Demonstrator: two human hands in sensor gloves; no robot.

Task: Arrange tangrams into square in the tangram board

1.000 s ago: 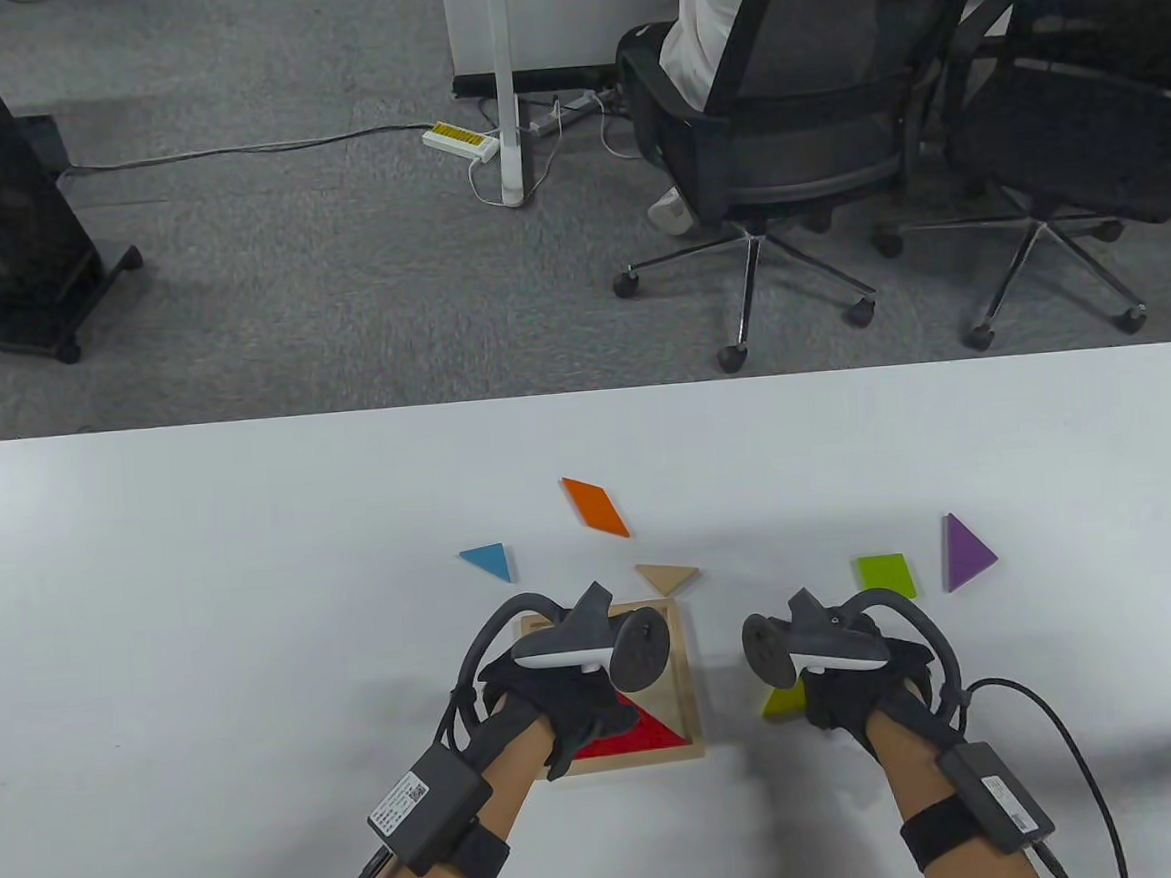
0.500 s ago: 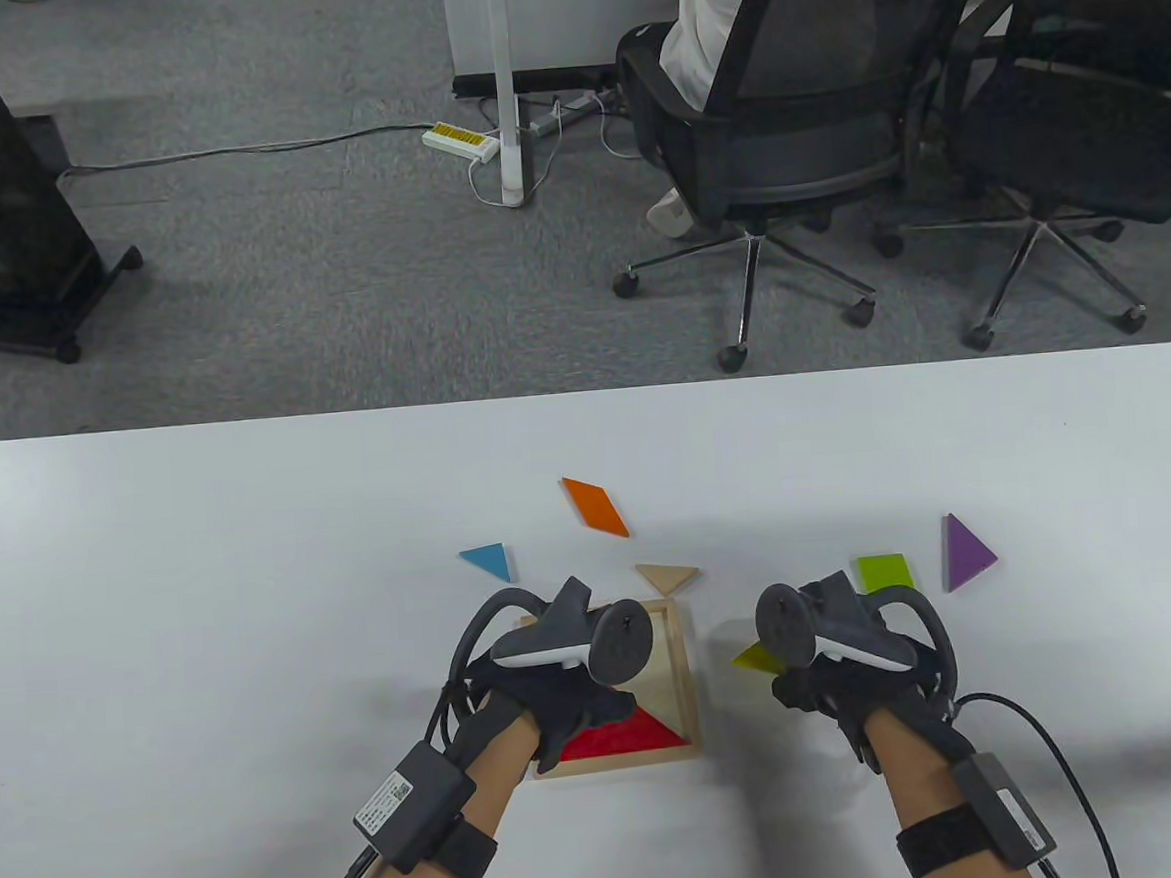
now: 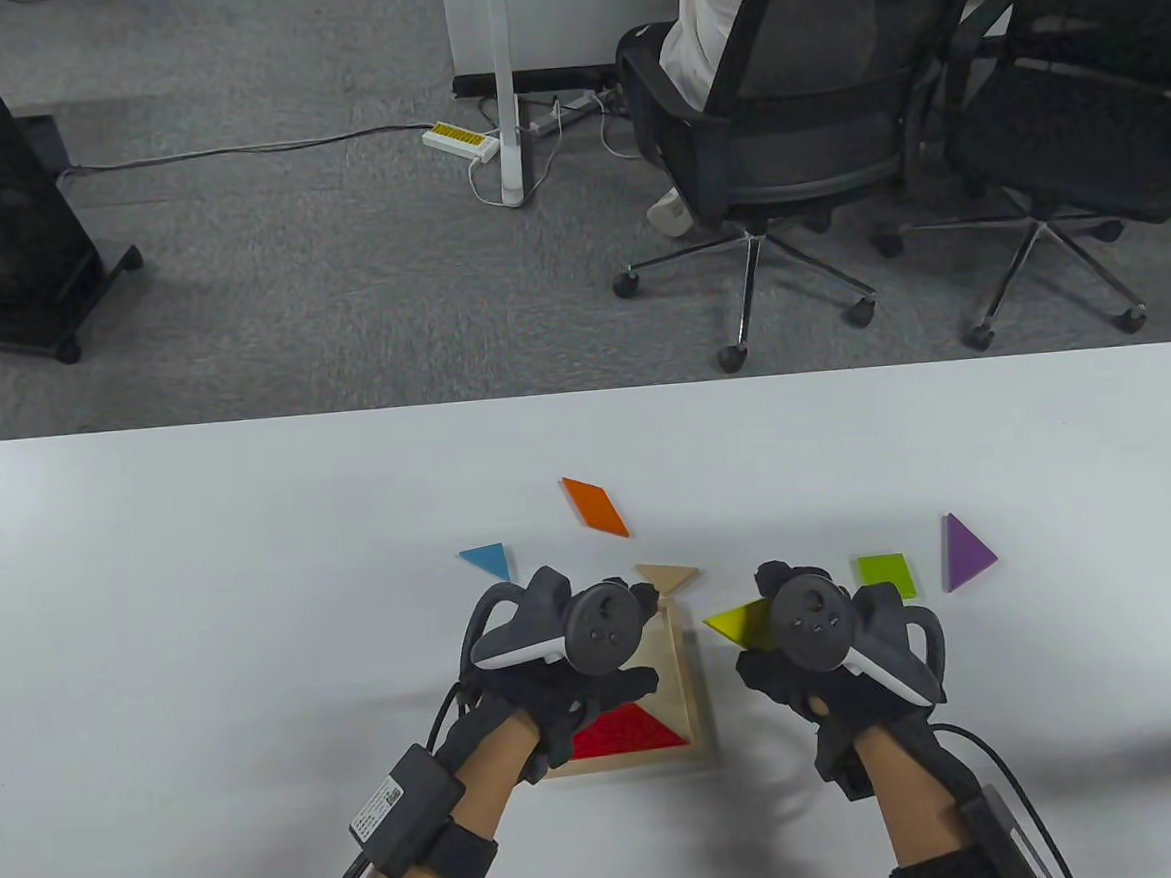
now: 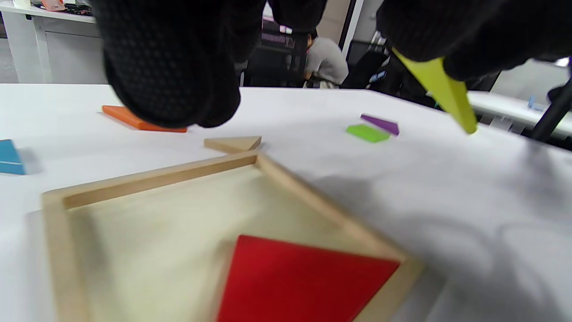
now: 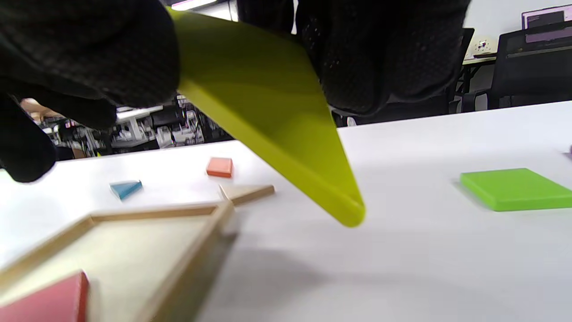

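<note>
The wooden tangram board [image 3: 690, 672] lies near the table's front edge, with a red triangle [image 3: 626, 729] in its near part. My left hand [image 3: 633, 656] hovers over the board, fingers [image 4: 170, 67] loosely curled and holding nothing. My right hand [image 3: 765, 647] pinches a yellow-green triangle [image 3: 739, 624] in the air just right of the board, its tip pointing left. In the right wrist view this yellow-green triangle [image 5: 268, 103] slants down between thumb and fingers. Most of the board's left side is hidden under my left hand.
Loose pieces lie on the white table beyond the board: an orange parallelogram [image 3: 595, 505], a blue triangle [image 3: 487, 561], a wood-coloured triangle [image 3: 667, 576] touching the board's far corner, a green square [image 3: 886, 575] and a purple triangle [image 3: 966, 551]. Office chairs stand beyond the far edge.
My right hand has lifted the yellow-green triangle off the table and carried it away from me and toward the board. My left hand has turned and risen slightly over the board.
</note>
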